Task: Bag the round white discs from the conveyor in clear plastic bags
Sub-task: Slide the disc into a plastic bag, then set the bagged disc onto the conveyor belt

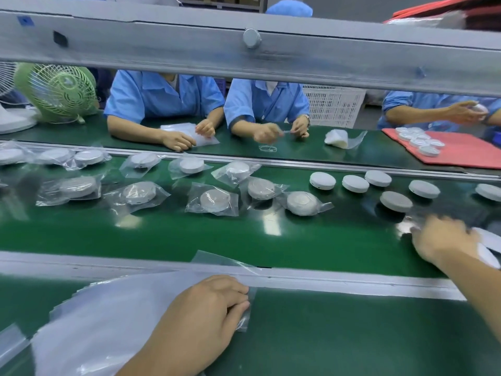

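Note:
My left hand (208,310) lies on the near green bench, its fingers curled round a crumpled clear plastic bag (245,313) at the edge of a stack of clear bags (108,316). My right hand (444,240) is blurred and stretched out over the green conveyor belt (325,240) at the right, touching a white disc (488,253) partly hidden behind it; its grip is unclear. Bare white discs (395,201) lie just beyond it. Several bagged discs (215,201) lie across the belt's middle and left.
A grey overhead rail (252,50) crosses the top. Three people in blue sit across the belt, handling bags and discs. A green fan (62,90) stands at the far left, a red tray (461,150) with discs at the far right, a white crate (333,107) behind.

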Demonstrator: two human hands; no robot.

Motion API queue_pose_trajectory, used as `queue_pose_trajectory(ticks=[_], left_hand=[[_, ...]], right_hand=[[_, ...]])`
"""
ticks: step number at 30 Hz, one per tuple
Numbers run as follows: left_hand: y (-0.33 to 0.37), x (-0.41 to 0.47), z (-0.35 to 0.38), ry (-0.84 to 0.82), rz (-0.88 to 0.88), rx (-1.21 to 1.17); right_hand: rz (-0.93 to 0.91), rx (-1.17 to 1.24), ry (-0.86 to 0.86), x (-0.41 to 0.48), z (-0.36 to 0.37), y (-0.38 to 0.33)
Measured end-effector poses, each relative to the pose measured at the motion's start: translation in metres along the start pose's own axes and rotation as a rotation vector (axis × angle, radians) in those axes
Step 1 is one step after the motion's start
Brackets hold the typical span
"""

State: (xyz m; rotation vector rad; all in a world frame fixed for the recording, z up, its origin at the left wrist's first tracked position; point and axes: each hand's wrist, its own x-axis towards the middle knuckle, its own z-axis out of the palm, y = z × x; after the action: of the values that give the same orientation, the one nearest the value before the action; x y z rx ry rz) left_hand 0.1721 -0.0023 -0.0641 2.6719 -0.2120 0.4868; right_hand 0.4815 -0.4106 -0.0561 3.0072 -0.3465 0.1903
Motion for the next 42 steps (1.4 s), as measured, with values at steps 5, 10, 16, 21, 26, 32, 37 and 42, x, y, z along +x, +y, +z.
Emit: queue_pose_trajectory(ticks=[5, 10, 16, 21, 26, 32, 37, 42], left_hand=[[-0.001, 0.000, -0.002, 0.036, -0.086, -0.061], [0.004, 0.003, -0.006, 0.076, -0.163, -0.105], [0.012, 0.005, -0.012, 0.127, -0.272, -0.162], [0.016, 0.006, -0.020, 0.219, -0.289, -0.227], [0.023, 0.006, -0.025, 0.164, -0.221, -0.530], [0.037, 0.004, -0.009, 0.302, -0.248, -0.754], [0.036, 0.006, -0.008, 0.444, -0.306, -0.682], [0.011, 0.006, -0.032, 0.113, -0.255, -0.007]], right_hand=[[0.129, -0.113, -0.091, 0.009, -0.002, 0.040], [-0.146, 0.104, -0.004, -0.026, -0.051, -0.003], [-1.020, 0.583, -0.128, -0.156, -0.100, -0.105], [-1.553, 0.574, 0.025, -0.222, -0.096, -0.148], [-1.471, 0.987, 0.226, -0.230, -0.090, -0.149], [-0.995, 1.346, -0.154, -0.254, -0.082, -0.147], [-0.894, 1.328, -0.393, -0.244, -0.083, -0.155], [-0.520, 1.121, 0.147, -0.152, -0.077, -0.165]])
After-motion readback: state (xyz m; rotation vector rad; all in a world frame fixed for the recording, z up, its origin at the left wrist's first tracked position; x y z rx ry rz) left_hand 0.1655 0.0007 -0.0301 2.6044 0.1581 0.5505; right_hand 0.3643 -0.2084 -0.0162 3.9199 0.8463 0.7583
